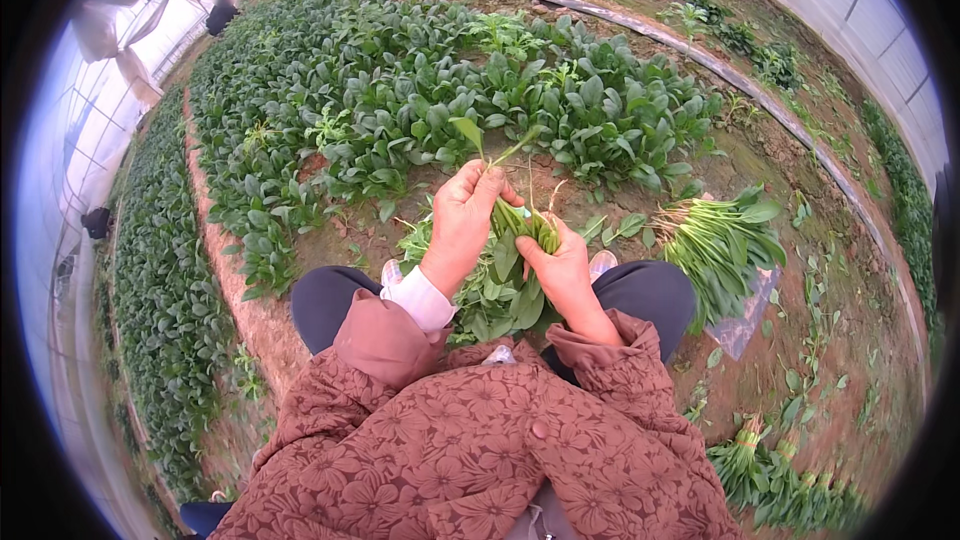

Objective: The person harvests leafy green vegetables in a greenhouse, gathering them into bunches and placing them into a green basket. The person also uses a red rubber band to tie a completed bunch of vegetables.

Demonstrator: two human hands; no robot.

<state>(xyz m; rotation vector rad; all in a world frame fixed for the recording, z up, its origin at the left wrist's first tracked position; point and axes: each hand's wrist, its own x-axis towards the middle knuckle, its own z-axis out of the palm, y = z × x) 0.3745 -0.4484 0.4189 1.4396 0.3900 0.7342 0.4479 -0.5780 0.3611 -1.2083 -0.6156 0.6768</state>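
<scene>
Between my knees, my right hand [559,259] grips a small bunch of spinach [514,259], its leaves hanging down and thin roots pointing up. My left hand [466,221] is raised beside it, thumb and fingers pinched on a loose spinach leaf [470,133] whose blade sticks up above the fingertips. Below both hands lie loose leafy greens [480,311], partly hidden by my wrists. To the right of my right knee rests a large pile of pulled spinach [716,251], pale stems and roots towards the upper left, partly on a plastic sheet [744,311].
Growing spinach [360,90] fills the bed ahead, with another planted strip [169,300] at left. Several tied spinach bundles [750,457] stand at lower right. A pale hose-like strip [645,26] curves along the right. A person [221,13] is far off at upper left, inside the plastic greenhouse.
</scene>
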